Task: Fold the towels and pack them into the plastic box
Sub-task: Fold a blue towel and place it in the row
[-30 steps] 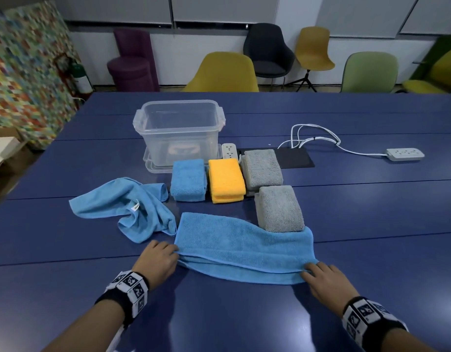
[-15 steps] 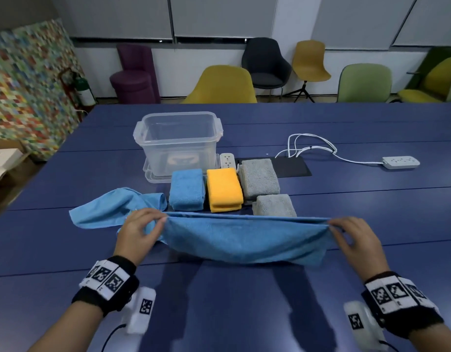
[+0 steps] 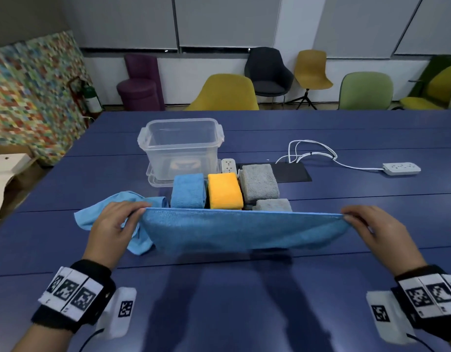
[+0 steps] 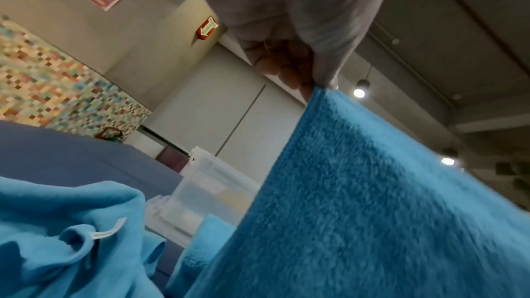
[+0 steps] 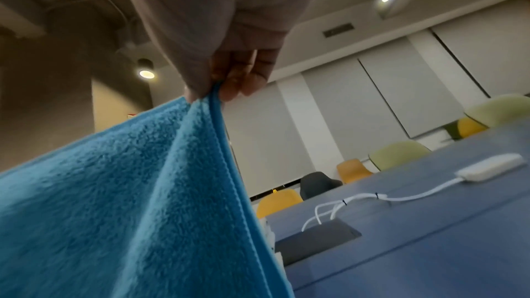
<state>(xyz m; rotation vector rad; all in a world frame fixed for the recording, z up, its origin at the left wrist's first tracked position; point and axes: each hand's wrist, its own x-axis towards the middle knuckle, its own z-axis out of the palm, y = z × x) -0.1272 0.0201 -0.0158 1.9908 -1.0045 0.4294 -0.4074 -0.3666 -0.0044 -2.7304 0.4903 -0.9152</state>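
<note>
Your head camera looks forward and down across the bench (image 3: 346,128) from above your wrists. Each wrist camera sits low and close, tilted up along its hand toward the ceiling. All three views share the stretched blue towel (image 3: 242,229); the left wrist view also catches the plastic box (image 4: 206,192).

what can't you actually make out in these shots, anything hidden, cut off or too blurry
- Front grey towel: head view, mostly hidden behind the held blue towel.
- Label inside the plastic box: head view, blurred through the clear wall, unreadable.
- Tag on the crumpled blue cloth: left wrist view, print too small.
- Held towel's lower edge: both wrist views, cut off by the frame.
</note>
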